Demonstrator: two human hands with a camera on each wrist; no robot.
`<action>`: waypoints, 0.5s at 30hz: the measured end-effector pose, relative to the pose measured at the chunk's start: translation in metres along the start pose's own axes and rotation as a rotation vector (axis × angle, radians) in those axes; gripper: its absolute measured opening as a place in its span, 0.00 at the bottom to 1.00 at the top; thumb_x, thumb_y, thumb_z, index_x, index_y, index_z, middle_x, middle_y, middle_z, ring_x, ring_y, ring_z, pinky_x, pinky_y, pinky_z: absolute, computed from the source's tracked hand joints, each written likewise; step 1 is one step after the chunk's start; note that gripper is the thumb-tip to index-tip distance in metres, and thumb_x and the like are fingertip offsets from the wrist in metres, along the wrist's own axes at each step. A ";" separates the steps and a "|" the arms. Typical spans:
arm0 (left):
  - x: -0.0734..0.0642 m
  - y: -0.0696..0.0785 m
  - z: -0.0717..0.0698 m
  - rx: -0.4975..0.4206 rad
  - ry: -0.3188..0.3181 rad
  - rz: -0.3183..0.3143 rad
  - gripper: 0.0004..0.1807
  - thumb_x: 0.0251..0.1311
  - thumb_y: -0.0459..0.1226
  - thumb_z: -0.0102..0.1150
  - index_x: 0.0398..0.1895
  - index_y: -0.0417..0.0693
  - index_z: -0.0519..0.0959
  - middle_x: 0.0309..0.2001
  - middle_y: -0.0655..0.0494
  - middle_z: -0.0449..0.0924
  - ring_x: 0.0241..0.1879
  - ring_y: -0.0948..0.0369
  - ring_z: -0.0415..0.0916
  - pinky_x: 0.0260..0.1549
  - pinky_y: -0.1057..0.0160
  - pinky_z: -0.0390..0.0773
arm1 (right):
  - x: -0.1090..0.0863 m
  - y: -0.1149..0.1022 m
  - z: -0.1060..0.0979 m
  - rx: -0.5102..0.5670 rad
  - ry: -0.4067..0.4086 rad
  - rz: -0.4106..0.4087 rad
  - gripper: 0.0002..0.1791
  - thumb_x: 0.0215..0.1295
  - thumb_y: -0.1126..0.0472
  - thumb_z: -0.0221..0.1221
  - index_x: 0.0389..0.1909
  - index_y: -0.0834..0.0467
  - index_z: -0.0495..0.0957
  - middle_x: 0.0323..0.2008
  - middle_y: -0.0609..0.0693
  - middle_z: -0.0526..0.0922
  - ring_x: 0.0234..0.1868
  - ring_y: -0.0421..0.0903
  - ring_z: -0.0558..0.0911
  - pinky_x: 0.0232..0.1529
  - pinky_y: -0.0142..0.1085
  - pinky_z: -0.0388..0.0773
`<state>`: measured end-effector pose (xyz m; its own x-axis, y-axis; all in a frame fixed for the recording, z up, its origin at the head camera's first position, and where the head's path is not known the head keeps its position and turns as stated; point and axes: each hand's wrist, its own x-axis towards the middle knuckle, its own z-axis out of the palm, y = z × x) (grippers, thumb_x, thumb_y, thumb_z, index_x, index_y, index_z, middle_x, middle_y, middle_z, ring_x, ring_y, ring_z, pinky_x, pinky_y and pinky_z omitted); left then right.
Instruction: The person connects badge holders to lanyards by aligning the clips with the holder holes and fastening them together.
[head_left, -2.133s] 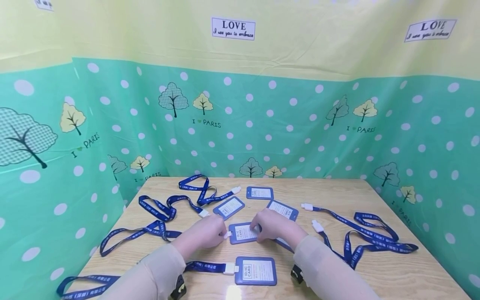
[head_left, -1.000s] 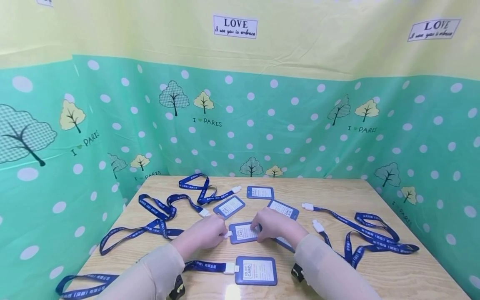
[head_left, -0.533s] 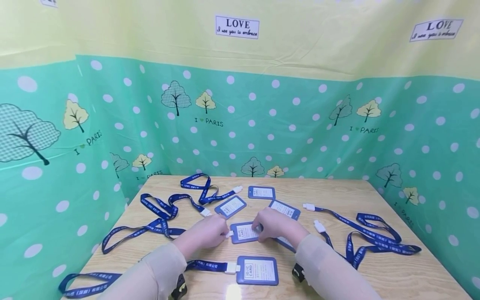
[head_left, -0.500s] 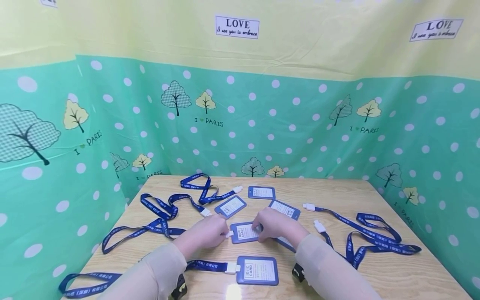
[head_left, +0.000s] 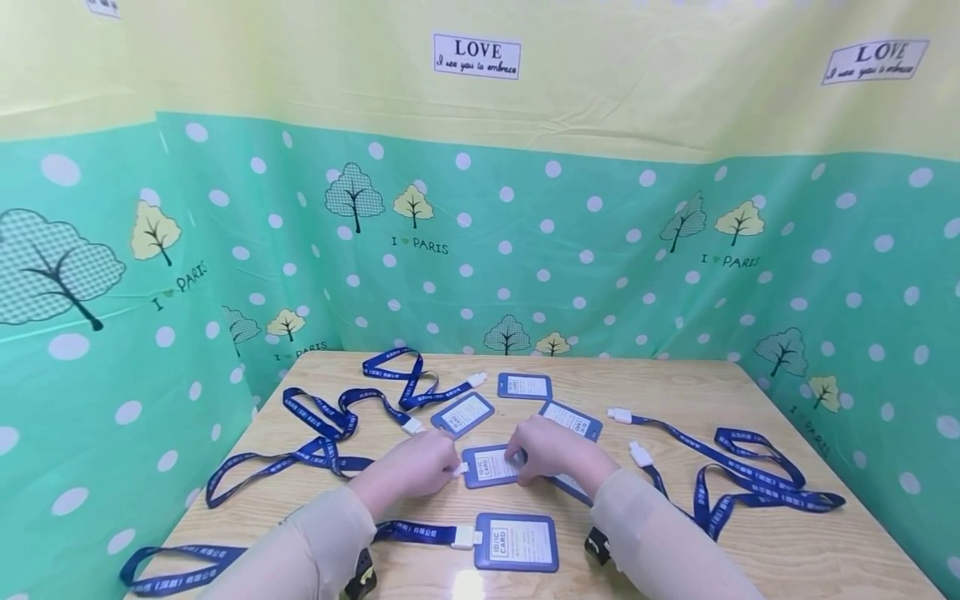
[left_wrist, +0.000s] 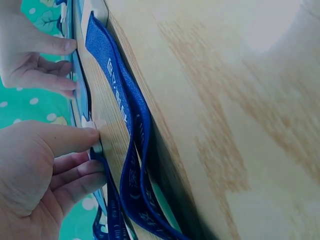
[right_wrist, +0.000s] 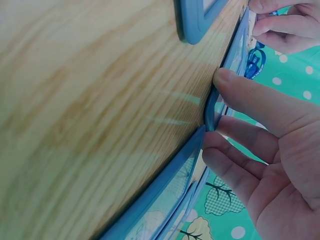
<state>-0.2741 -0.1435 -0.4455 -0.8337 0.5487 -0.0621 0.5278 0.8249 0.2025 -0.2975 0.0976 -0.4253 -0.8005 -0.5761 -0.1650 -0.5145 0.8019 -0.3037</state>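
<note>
The left hand [head_left: 416, 467] is pinching a white lanyard clip [head_left: 461, 470], the right hand [head_left: 553, 450] is gripping a blue card holder [head_left: 489, 467] near the middle of the table [head_left: 637, 382]. Probably the clip is being joined to it; the next move is calling for careful alignment. Another holder [head_left: 572, 487] is crowding the right hand; loose lanyards [head_left: 757, 482] are lying toward the right edge

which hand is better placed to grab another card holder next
Probably the right hand: it pinches the middle card holder, and two more holders lie close beside it. The left hand pinches the white clip, with one loose holder nearby.
</note>
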 end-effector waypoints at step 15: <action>-0.002 0.002 -0.003 -0.045 -0.001 -0.033 0.04 0.63 0.36 0.68 0.32 0.55 0.89 0.29 0.67 0.78 0.28 0.68 0.72 0.35 0.67 0.79 | 0.002 0.003 0.003 0.012 0.009 -0.007 0.20 0.49 0.59 0.79 0.45 0.47 0.90 0.44 0.44 0.87 0.36 0.37 0.79 0.46 0.36 0.82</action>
<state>-0.2719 -0.1431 -0.4423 -0.8501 0.5218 -0.0708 0.4924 0.8354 0.2441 -0.2999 0.0985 -0.4293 -0.7995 -0.5804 -0.1546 -0.5165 0.7957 -0.3165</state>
